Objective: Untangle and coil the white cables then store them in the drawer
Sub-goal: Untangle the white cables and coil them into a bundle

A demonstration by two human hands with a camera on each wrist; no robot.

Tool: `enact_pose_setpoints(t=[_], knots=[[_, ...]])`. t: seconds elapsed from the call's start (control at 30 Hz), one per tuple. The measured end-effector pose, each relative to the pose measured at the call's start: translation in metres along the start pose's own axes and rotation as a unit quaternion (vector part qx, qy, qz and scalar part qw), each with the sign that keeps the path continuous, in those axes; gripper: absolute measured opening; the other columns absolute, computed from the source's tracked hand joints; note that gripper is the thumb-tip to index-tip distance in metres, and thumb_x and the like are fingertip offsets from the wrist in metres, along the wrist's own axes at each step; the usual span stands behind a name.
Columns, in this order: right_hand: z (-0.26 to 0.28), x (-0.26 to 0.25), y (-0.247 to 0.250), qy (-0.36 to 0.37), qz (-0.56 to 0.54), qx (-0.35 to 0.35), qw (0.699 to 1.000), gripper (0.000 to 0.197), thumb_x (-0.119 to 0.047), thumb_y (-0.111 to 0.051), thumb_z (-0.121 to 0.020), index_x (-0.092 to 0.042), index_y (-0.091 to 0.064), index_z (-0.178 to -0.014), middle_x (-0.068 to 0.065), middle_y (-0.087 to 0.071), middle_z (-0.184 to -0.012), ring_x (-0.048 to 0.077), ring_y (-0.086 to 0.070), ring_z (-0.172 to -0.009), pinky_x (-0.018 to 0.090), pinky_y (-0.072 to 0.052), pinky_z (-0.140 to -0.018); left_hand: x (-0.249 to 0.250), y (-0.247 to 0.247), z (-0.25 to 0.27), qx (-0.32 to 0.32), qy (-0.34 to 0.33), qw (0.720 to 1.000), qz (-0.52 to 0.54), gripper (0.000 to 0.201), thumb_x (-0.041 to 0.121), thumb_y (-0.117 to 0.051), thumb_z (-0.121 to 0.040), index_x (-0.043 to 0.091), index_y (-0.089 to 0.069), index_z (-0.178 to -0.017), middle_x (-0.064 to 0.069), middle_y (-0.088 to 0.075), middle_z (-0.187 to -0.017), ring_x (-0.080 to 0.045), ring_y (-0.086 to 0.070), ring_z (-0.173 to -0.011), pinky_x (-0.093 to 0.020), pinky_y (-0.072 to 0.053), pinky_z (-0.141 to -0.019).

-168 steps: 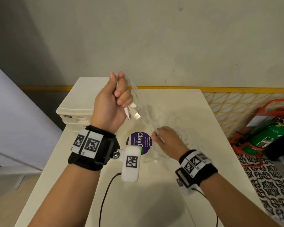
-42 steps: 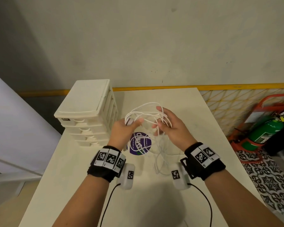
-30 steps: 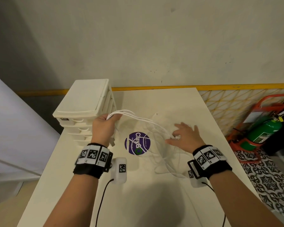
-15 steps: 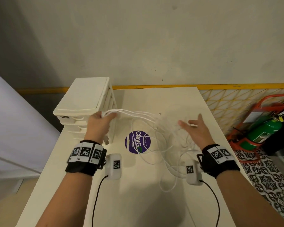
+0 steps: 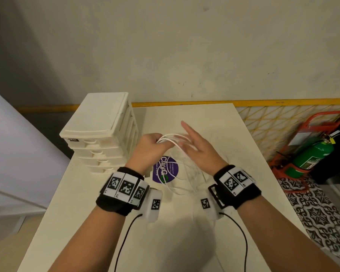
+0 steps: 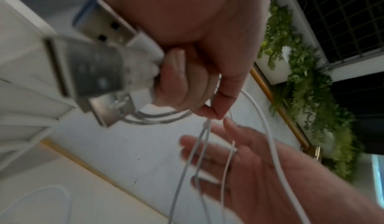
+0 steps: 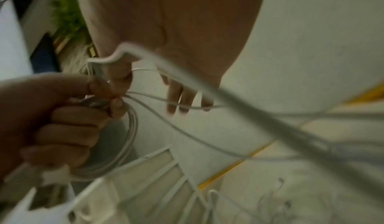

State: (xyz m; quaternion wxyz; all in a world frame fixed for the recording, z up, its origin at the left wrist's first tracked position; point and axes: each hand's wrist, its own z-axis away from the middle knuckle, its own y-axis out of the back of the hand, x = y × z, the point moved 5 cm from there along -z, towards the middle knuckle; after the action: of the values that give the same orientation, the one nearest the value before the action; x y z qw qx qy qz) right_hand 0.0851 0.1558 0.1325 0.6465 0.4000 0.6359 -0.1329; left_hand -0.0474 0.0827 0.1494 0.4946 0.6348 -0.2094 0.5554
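My left hand is a fist gripping a bunch of white cables above the table, right of the white drawer unit. In the left wrist view three USB plugs stick out of that fist. My right hand is flat with straight fingers, close beside the left, and strands run from the fist across its fingers. More cable hangs down in loose loops onto the table. The right wrist view shows the fist holding coiled turns. All the drawers look closed.
A purple round sticker lies on the white table under the hands. The drawer unit stands at the back left corner. Right of the table are a yellow grid fence and a green fire extinguisher on the floor.
My left hand has come back from the drawer unit toward the middle with the cables. My right hand has moved left and up to meet it, and the strands now cross its fingers.
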Motion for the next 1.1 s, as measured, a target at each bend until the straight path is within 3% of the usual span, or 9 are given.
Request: enact_pose_setpoints(t=[0.07, 0.17, 0.33, 0.5, 0.6, 0.77, 0.9, 1.0, 1.1], knots=[[0.006, -0.005, -0.004, -0.047, -0.105, -0.045, 0.992, 0.040, -0.041, -0.038, -0.096, -0.024, -0.051, -0.130, -0.004, -0.070, -0.098, 0.004, -0.064, -0.095, 0.027, -0.045, -0.095, 0.005, 0.009, -0.001, 0.011, -0.003, 1.000, 0.002, 0.030, 0.026, -0.071, -0.079, -0.003, -0.064, -0.079, -0.002, -0.037, -0.052, -0.007, -0.028, -0.034, -0.019, -0.024, -0.036], [0.009, -0.001, -0.006, -0.048, -0.084, -0.096, 0.991, 0.030, -0.037, -0.057, -0.088, -0.023, -0.063, -0.114, 0.001, -0.060, -0.067, 0.021, -0.055, -0.060, 0.032, -0.047, -0.065, -0.004, 0.028, -0.009, 0.013, 0.017, 0.999, 0.050, 0.024, 0.023, -0.070, -0.079, 0.000, -0.065, -0.083, 0.002, -0.035, -0.048, -0.009, -0.026, -0.036, -0.021, -0.023, -0.038], [0.012, 0.039, -0.009, -0.085, 0.032, -0.122, 0.988, 0.020, -0.025, -0.059, -0.090, -0.007, -0.065, -0.096, 0.002, -0.048, -0.057, 0.012, -0.044, -0.050, 0.025, -0.040, -0.057, -0.029, 0.046, -0.015, -0.030, 0.046, 0.987, 0.149, 0.014, 0.012, -0.067, -0.081, 0.003, -0.060, -0.090, 0.009, -0.031, -0.041, -0.010, -0.019, -0.035, -0.018, -0.018, -0.033], [0.008, 0.043, 0.034, -0.098, 0.020, 0.031, 0.994, 0.015, -0.022, -0.063, -0.086, -0.011, -0.071, -0.080, -0.007, -0.046, -0.051, 0.006, -0.038, -0.047, 0.020, -0.035, -0.051, -0.046, 0.031, 0.003, -0.189, 0.052, 0.978, 0.078, 0.033, 0.027, -0.067, -0.085, 0.020, -0.056, -0.055, 0.005, -0.029, -0.039, -0.010, -0.019, -0.032, -0.021, -0.013, -0.038], [-0.001, 0.028, 0.066, -0.049, -0.041, 0.159, 0.985, 0.012, -0.012, -0.065, -0.084, -0.017, -0.069, -0.073, -0.007, -0.053, -0.051, 0.004, -0.038, -0.044, 0.015, -0.037, -0.048, -0.044, 0.003, 0.024, -0.301, 0.015, 0.950, 0.079, 0.038, 0.053, -0.064, -0.076, 0.020, -0.055, -0.059, 0.006, -0.026, -0.043, -0.009, -0.018, -0.036, -0.020, -0.013, -0.039], [-0.003, 0.043, 0.052, -0.039, -0.031, 0.086, 0.995, 0.021, -0.020, -0.049, -0.095, -0.022, -0.068, -0.087, -0.001, -0.044, -0.056, 0.005, -0.039, -0.048, 0.016, -0.035, -0.050, -0.009, -0.006, 0.027, -0.394, -0.024, 0.844, 0.364, 0.040, 0.051, -0.052, -0.089, 0.015, -0.057, -0.073, 0.009, -0.024, -0.048, -0.009, -0.018, -0.038, -0.017, -0.020, -0.035], [0.018, 0.065, 0.010, -0.038, 0.083, 0.030, 0.995, 0.041, -0.045, -0.033, -0.095, -0.016, -0.063, -0.097, -0.008, -0.048, -0.058, 0.004, -0.046, -0.052, 0.021, -0.040, -0.058, 0.014, 0.001, 0.016, -0.338, -0.020, 0.800, 0.496, 0.042, 0.034, -0.030, -0.096, 0.014, -0.059, -0.074, 0.008, -0.018, -0.050, -0.008, -0.014, -0.038, -0.018, -0.018, -0.035], [0.026, 0.069, -0.013, 0.000, 0.165, 0.001, 0.986, 0.049, -0.049, -0.029, -0.093, -0.010, -0.059, -0.097, -0.007, -0.060, -0.075, 0.009, -0.055, -0.071, 0.026, -0.042, -0.082, 0.023, 0.005, 0.008, -0.304, -0.053, 0.742, 0.595, 0.041, 0.033, -0.028, -0.098, 0.010, -0.057, -0.079, 0.007, -0.021, -0.052, -0.007, -0.018, -0.039, -0.018, -0.023, -0.035], [0.022, 0.078, -0.020, 0.015, 0.290, -0.010, 0.957, 0.053, -0.053, -0.017, -0.087, -0.016, -0.055, -0.095, -0.005, -0.062, -0.096, 0.009, -0.054, -0.093, 0.031, -0.021, -0.108, 0.027, 0.003, 0.002, -0.284, -0.061, 0.691, 0.662, 0.039, 0.033, -0.030, -0.099, 0.008, -0.053, -0.081, 0.006, -0.023, -0.053, -0.007, -0.019, -0.041, -0.019, -0.026, -0.037]])
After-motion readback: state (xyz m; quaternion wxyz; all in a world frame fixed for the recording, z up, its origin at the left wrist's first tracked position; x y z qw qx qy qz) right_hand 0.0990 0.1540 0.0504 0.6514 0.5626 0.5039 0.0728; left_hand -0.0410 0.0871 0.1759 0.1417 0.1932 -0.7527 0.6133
